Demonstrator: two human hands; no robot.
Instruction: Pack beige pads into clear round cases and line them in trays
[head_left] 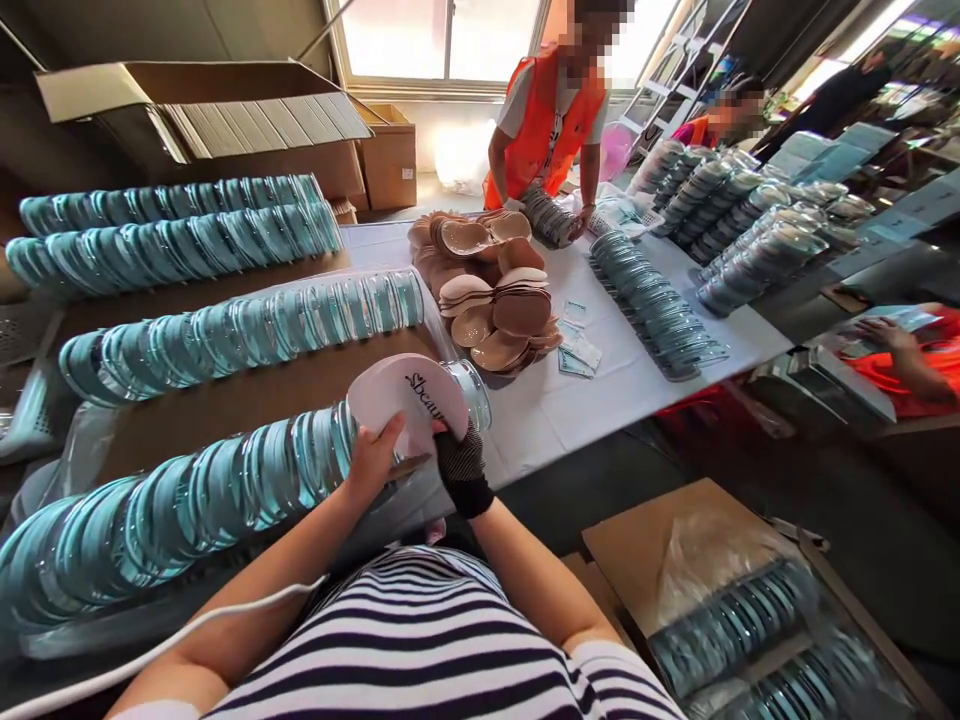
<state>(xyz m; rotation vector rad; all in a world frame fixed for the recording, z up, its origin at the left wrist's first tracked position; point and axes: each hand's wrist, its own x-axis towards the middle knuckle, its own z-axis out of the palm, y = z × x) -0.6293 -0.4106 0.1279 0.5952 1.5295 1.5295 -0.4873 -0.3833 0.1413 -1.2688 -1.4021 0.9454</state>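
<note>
A pale pink, curved pad [394, 388] with black lettering is held up in front of my body, beside the nearest row of packages. My left hand [373, 458], bare, pinches its lower left edge, with the thumb on the printed face. At the lower right edge, my right hand [463, 465], in a black mesh glove, is closed on the same pad; its fingers are partly hidden. Beyond the hands a heap of shiny skin-toned and tan cups [487, 290] lies on the white-covered table [532, 420]. Small printed cards [579, 350] lie right of that heap.
Long rows of clear teal packages [247, 330] fill the left side. Across the table a person in an orange vest [551, 130] handles a package stack. More package stacks [649, 300] stand at the right. An open carton [705, 540] with packages sits at lower right.
</note>
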